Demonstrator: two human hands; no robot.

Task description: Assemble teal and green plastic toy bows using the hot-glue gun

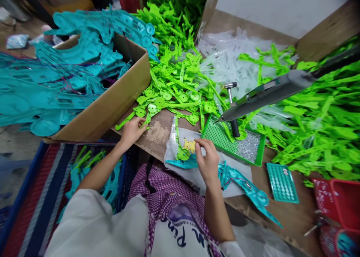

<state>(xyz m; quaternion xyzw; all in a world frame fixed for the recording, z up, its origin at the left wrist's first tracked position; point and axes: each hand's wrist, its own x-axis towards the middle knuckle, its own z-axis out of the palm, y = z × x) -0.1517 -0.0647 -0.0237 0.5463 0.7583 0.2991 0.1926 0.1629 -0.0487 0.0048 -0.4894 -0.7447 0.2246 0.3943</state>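
My left hand (134, 130) is at the table's front edge, its fingers closed on the lower end of a bright green plastic part (148, 117) with a round disc. My right hand (208, 160) hovers over a pale cloth (242, 171), thumb and fingers curled together; anything between them is too small or hidden to make out. Below it, partly covered by the hand, lies a long teal plastic part (251, 191) with thin wires. Another green part (183, 154), with a clear plastic piece (173, 137) beside it, rests at the teal part's left end, near a yellow cartoon print on the cloth.
A grey electric screwdriver (267, 90) hangs over a green tray (260, 152) of small screws, where a hammer (234, 126) stands. Green parts and clear pieces pile behind. A cardboard box (112, 103) of teal parts is left; a teal tray (282, 183) and red bins (347, 200) sit right.
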